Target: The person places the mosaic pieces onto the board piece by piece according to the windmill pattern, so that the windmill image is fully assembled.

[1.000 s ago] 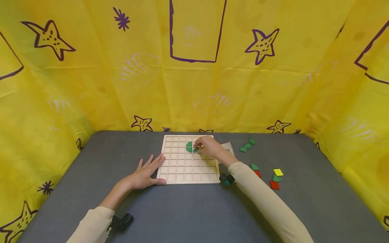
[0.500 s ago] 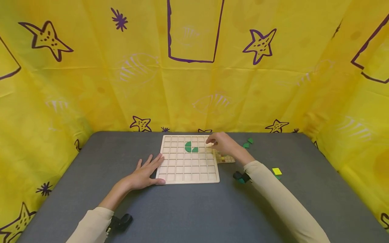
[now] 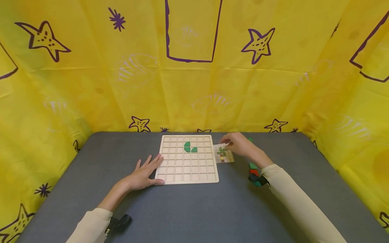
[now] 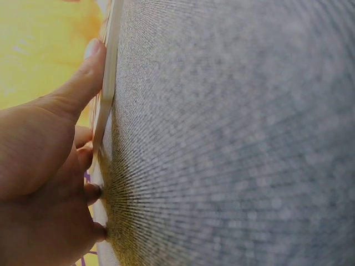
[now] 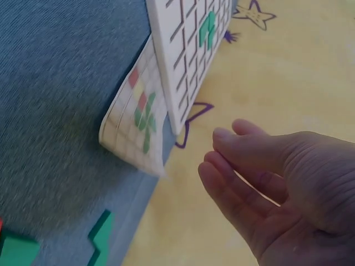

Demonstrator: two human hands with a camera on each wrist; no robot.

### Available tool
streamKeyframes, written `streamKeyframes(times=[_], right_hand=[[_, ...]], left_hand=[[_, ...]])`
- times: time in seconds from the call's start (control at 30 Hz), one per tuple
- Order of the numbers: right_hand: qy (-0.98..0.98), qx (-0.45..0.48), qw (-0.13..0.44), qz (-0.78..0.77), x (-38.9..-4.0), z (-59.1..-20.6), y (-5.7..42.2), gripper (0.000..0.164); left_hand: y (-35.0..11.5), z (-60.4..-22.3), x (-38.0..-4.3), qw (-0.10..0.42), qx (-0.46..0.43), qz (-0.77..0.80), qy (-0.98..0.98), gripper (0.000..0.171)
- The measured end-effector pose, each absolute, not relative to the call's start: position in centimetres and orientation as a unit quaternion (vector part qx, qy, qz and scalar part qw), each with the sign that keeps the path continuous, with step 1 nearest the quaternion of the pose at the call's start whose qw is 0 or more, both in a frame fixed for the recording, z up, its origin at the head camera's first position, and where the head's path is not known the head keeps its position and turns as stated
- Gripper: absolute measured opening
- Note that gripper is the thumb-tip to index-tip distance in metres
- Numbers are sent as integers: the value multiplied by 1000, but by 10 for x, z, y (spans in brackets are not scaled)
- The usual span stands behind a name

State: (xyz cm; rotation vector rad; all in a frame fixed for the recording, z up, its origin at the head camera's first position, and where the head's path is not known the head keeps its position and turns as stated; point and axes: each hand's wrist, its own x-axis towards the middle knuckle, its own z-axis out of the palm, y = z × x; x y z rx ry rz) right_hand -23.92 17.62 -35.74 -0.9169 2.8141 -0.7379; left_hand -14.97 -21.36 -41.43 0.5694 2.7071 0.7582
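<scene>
A pale wooden grid board [image 3: 182, 169] lies flat near the back of the table, with three green quarter-round tiles [image 3: 187, 144] set in its upper cells. My left hand [image 3: 141, 174] rests along the board's left edge, fingers spread and thumb at the near corner; the left wrist view shows the thumb [image 4: 86, 75] on the rim. Beyond the board's right side lies a pattern card [image 3: 225, 158], printed with a green, red and yellow design. Over the card's far right corner hovers my right hand [image 3: 241, 145], fingers loosely bent and holding nothing, as the right wrist view shows.
Beneath my right wrist lie a red tile [image 3: 254, 172] and green tiles [image 3: 253, 166]. Another green tile [image 3: 250, 139] peeks out behind the right hand. A yellow curtain [image 3: 194, 84] with drawn starfish closes off the table's back and sides.
My right hand has left the green tiles on the board and moved right, uncovering the pattern card. The left hand stays at the board's edge.
</scene>
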Motion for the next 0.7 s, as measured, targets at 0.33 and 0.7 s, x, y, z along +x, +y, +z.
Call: streamKeyframes(times=[0.33,0.7], right_hand=[[926,-290,27,-240,-243,-368,209,23],[925,-281,64,-249,-228,-369,242,25]], left_hand=[[-215,-413,-148,138,196,269,933,96],[-215,-413,-146,135,196,268,934,96]])
